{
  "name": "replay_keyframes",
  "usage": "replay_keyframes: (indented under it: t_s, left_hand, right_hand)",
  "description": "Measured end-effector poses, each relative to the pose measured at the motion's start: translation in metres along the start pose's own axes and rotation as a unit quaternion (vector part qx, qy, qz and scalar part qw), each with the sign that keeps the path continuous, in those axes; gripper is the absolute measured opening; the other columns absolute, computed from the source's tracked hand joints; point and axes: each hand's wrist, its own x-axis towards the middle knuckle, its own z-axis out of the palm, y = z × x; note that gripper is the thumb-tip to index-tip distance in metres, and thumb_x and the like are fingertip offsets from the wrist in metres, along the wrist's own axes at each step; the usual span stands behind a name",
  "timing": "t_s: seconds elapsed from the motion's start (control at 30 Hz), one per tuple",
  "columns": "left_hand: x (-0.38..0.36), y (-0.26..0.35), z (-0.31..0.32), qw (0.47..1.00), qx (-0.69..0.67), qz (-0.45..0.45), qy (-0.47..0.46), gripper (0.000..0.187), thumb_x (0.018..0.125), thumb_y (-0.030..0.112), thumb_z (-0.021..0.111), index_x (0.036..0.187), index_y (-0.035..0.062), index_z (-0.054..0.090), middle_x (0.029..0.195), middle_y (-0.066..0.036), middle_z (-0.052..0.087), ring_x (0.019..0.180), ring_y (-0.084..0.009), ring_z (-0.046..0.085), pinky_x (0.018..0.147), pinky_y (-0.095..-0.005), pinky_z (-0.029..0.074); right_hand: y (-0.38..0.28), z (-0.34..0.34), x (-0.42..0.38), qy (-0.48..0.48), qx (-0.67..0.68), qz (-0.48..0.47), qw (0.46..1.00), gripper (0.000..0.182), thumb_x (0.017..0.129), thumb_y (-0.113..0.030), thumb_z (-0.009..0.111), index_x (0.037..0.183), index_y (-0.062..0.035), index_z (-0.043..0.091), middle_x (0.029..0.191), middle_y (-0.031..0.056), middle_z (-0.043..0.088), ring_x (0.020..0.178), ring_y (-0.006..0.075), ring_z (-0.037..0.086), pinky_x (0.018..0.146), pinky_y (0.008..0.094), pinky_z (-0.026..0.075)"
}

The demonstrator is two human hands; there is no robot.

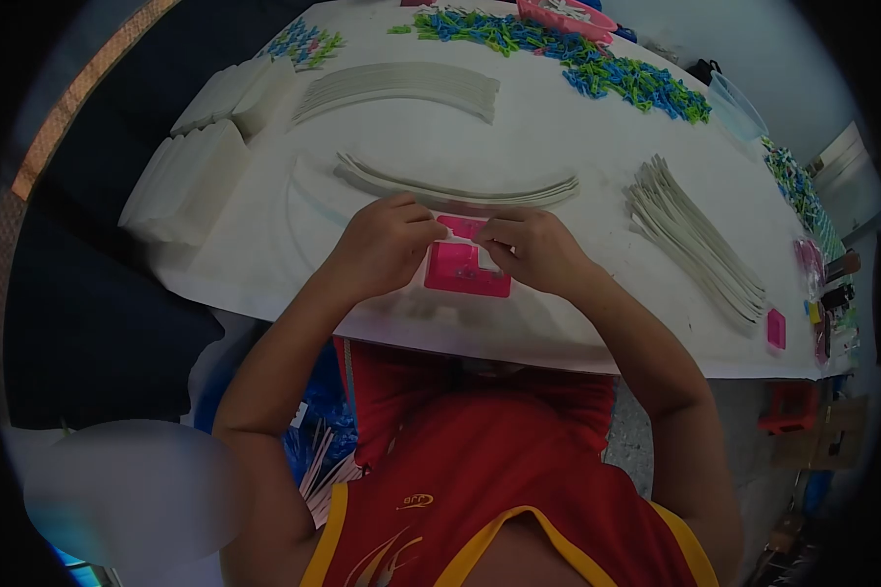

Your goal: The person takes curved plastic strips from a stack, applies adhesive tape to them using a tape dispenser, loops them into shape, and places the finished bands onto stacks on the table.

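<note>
So there's a bright pink, shallow rectangular plastic tray [467, 281] near the front edge of a white-covered desk [578, 127], right between the person's two hands. Left hand [387, 245] and right hand [538, 252] both hover over its far part, thumbs and fingertips pinched nearly together. Each grip looks almost closed, but can't really tell what's in there, it's too small and hidden by the fingers. Just past the knuckles lies a curved bundle of pale, flat strips [460, 191]. Off to the right, a fanned bundle of similar pale strips [695, 245]; farther back, a neat arched row of pale strips [401, 80]. White blocky stacks [184, 181] sit left, and a heap of little blue and green plastic pieces [636, 90] sprawls along the far edge.
</note>
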Motion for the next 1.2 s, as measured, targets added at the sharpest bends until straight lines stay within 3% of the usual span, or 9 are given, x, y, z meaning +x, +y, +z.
replay_keyframes:
  t_s: [0.23, 0.3, 0.83, 1.2]
  left_hand:
    - [0.003, 0.001, 0.014, 1.0, -0.008, 0.004, 0.008, 0.02, 0.075, 0.0, 0.07, 0.092, 0.0078, 0.075, 0.086, -0.006, 0.07, 0.087, -0.0265, 0.066, 0.073, -0.0404, 0.055]
    - [0.006, 0.002, 0.021, 1.0, -0.01, 0.012, 0.011, 0.02, 0.074, 0.0, 0.069, 0.092, 0.0079, 0.075, 0.086, -0.006, 0.07, 0.087, -0.0267, 0.066, 0.073, -0.0406, 0.055]
    - [0.011, 0.004, 0.034, 0.999, -0.035, 0.031, 0.015, 0.023, 0.073, -0.002, 0.069, 0.094, 0.0069, 0.075, 0.089, -0.007, 0.07, 0.087, -0.0265, 0.066, 0.074, -0.0389, 0.056]
    - [0.014, 0.003, 0.039, 0.997, -0.061, 0.04, 0.014, 0.023, 0.073, -0.003, 0.069, 0.093, 0.0056, 0.074, 0.09, -0.008, 0.07, 0.088, -0.0271, 0.067, 0.075, -0.0388, 0.057]
  right_hand:
    - [0.001, -0.012, -0.01, -0.01, 0.004, 0.029, 1.0, 0.013, 0.081, -0.001, 0.067, 0.091, -0.0041, 0.074, 0.085, 0.0106, 0.071, 0.075, 0.0306, 0.068, 0.066, 0.0409, 0.056]
    - [0.005, -0.017, -0.016, -0.018, -0.004, 0.023, 1.0, 0.017, 0.082, 0.004, 0.068, 0.096, -0.0027, 0.074, 0.087, 0.0093, 0.071, 0.067, 0.0223, 0.067, 0.06, 0.0339, 0.054]
    - [0.01, -0.048, -0.044, -0.026, -0.022, 0.039, 0.999, 0.018, 0.082, 0.005, 0.068, 0.097, -0.0024, 0.074, 0.088, 0.0108, 0.071, 0.074, 0.026, 0.069, 0.065, 0.0359, 0.056]
    - [0.018, -0.147, -0.162, 0.006, -0.097, 0.251, 0.963, 0.014, 0.086, 0.009, 0.066, 0.095, 0.0004, 0.07, 0.089, 0.0099, 0.068, 0.071, 0.017, 0.063, 0.06, 0.0281, 0.048]
